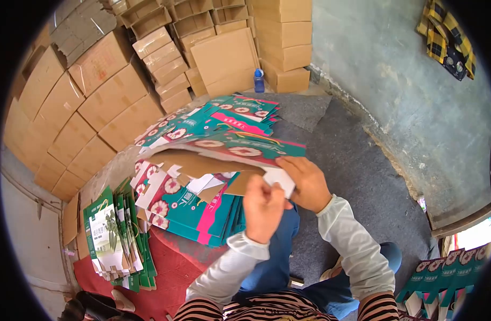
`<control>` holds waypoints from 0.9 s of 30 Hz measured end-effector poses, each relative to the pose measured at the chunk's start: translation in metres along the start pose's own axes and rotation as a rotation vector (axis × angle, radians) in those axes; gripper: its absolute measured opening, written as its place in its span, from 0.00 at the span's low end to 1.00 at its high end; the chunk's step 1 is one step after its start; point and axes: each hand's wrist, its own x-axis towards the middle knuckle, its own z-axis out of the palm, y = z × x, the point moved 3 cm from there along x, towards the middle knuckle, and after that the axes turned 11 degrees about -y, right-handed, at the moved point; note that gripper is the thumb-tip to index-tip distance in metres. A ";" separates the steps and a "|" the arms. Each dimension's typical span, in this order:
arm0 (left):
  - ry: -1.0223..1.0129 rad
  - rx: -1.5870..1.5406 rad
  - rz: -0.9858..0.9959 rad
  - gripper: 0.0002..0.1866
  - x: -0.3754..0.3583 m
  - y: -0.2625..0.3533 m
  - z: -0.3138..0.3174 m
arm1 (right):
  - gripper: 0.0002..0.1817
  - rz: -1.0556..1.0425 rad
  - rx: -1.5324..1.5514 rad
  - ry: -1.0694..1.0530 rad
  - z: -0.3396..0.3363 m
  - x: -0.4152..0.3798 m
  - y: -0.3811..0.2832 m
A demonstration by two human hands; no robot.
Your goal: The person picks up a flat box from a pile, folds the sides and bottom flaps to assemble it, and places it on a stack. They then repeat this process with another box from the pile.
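Observation:
A partly opened printed carton (240, 151), teal and pink outside and brown inside, is held up in front of me. My right hand (305, 183) grips its right end, fingers over the printed panel. Close beside it, my left hand (264, 207) is closed at the white end flap (279, 181). Flat teal cartons with pink bands and flower pictures (194, 216) lie stacked beneath the held one. Behind it spreads another pile of the same cartons (245, 109).
Green and white folded cartons (110, 235) stand at left on red cloth (173, 267). Brown boxes (117, 80) are piled along the back, near a blue bottle (259, 81). More teal cartons (443, 275) stand lower right. A person's dark-clothed leg shows bottom left.

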 end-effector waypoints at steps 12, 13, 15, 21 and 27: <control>-0.196 0.442 0.338 0.11 -0.006 -0.010 0.062 | 0.10 0.431 0.201 0.417 -0.050 -0.138 0.027; -0.140 0.384 0.259 0.14 -0.001 -0.021 0.062 | 0.10 0.499 0.225 0.473 -0.048 -0.154 0.019; -0.079 0.353 0.069 0.30 0.012 -0.044 0.065 | 0.10 0.654 0.356 0.598 -0.036 -0.194 0.011; -0.345 0.488 0.080 0.46 0.027 -0.081 0.150 | 0.15 1.059 0.493 0.823 -0.015 -0.268 -0.013; -0.393 0.554 -0.185 0.38 0.000 -0.164 0.176 | 0.17 1.012 0.458 0.976 0.003 -0.304 -0.028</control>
